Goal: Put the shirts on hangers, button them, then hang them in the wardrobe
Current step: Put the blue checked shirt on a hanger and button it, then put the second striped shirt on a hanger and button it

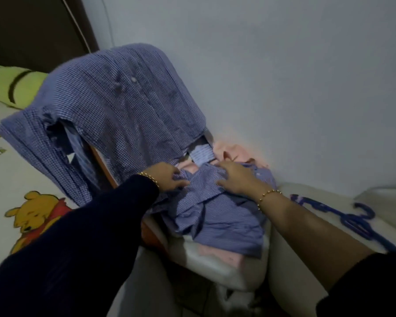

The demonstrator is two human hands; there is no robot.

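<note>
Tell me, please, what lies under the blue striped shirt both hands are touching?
Pink clothing peeks out beneath the blue striped shirt at its near edge. The shirt covers the rest of it.

Dim room, low flat light. A plain pale wall [284,76] fills the view ahead of you. At your upper left stands a dark panel [32,30]; headboard or door, unclear. On your left is a bed sheet [9,161], white, printed with a yellow cartoon bear [32,216], with a green dark-striped bolster [12,88] beyond it. White cushions [384,199] lie at your right, against the wall.
</note>
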